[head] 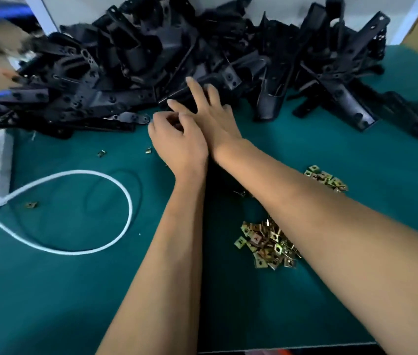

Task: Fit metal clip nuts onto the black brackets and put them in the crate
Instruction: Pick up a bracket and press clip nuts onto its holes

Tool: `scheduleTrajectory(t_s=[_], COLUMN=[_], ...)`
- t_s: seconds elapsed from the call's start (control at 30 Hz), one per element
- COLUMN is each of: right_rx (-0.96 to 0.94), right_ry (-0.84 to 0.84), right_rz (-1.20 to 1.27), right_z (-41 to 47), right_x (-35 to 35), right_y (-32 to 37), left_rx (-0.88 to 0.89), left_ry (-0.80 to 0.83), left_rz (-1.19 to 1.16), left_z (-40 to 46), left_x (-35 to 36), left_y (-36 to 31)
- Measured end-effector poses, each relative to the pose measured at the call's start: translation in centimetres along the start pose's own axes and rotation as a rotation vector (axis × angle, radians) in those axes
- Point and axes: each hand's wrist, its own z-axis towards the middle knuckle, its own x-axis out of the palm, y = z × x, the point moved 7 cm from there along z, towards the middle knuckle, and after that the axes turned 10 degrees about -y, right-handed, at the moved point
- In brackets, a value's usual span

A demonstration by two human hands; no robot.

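Centre frame: right hand (pixel 209 111), fingers straight, touches the brackets (pixel 151 60); left hand (pixel 177 139) curled, contents indiscernible; clip nuts (pixel 266 244) lower centre.

Two hands (pixel 179 139) are reaching over one heap of black brackets (pixel 151 62) too tangled to count, two piles of clips (pixel 266 244), three stray clips (pixel 101 153) and one white cable (pixel 105 180).

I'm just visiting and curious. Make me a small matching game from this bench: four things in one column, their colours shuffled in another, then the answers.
Things:
1. brackets
2. clip nuts
3. cord
4. table mat

Colours:
A. white
B. teal green
C. black
D. brassy gold

Pairs: 1-C, 2-D, 3-A, 4-B
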Motion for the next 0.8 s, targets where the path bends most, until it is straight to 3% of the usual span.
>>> scheduleTrajectory(t_s=[0.1,0.17,0.4,0.53,0.6,0.7,0.8], right_rx=[-0.110,-0.117,-0.074,-0.118,-0.097,0.113,0.322], right_ry=[0.162,0.168,-0.167,-0.371,-0.517,-0.748,-0.771], right_rz=[-0.064,-0.081,0.135,0.178,0.240,0.503,0.784], right_z=[2.0,2.7,0.7,-1.5,-2.6,-4.4,-6.0], right_x=[2.0,2.2,-1.4,-3.9,-5.4,-7.2,-7.0], right_y=[1.4,1.6,-0.5,-2.5,-3.9,-7.6,-10.3], left_rx=[-0.033,-0.065,-0.130,-0.255,-0.375,-0.640,-0.792], left_ry=[-0.111,-0.130,-0.142,-0.087,-0.006,0.251,0.504], left_rz=[-0.022,-0.035,-0.097,-0.184,-0.299,-0.524,-0.631], left_z=[0.7,0.8,0.6,0.1,-0.3,-1.6,-3.7], left_x=[-1.1,-1.3,-1.1,0.0,1.0,3.7,5.9], left_y=[0.3,0.5,0.5,1.3,2.0,2.8,2.3])
